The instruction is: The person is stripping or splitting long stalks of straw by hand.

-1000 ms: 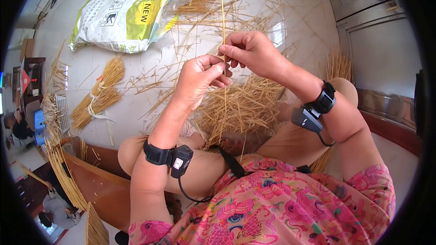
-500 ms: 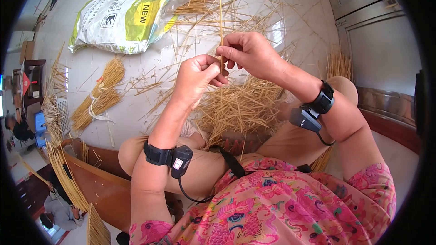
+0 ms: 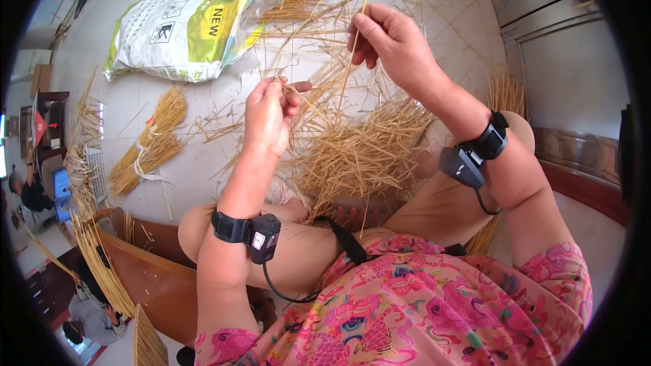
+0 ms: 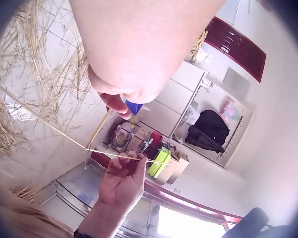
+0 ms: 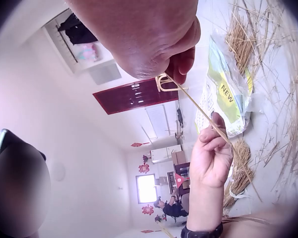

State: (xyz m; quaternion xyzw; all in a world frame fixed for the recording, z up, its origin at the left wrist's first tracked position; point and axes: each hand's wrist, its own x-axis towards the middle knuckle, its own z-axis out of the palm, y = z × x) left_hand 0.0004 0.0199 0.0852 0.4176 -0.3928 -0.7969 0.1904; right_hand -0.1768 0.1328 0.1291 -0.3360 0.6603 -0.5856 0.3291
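My right hand (image 3: 390, 41) pinches a long, thin straw stalk (image 3: 352, 61) between thumb and fingers. The stalk runs from the top of the head view, past the fingers, down toward the loose straw. Apart from it to the left, my left hand (image 3: 271, 112) pinches a pale strip of straw between thumb and forefinger. In the left wrist view that strip (image 4: 99, 130) slants from the left fingers down to meet the stalk (image 4: 49, 123). The right hand (image 4: 120, 186) grips the stalk on the far side of that meeting point. Both palms are partly hidden.
A heap of loose straw (image 3: 359, 163) lies on the tiled floor between the legs. Left of it are tied straw bundles (image 3: 152, 142); a white-and-green plastic bag (image 3: 169, 30) lies beyond. A wooden trough-like piece (image 3: 146, 281) stands at lower left, a metal cabinet (image 3: 569, 74) at right.
The hands, close together on the stalk before, have moved apart. The right went up and right with the stalk, which now tilts; the left shifted left with a strip of straw.
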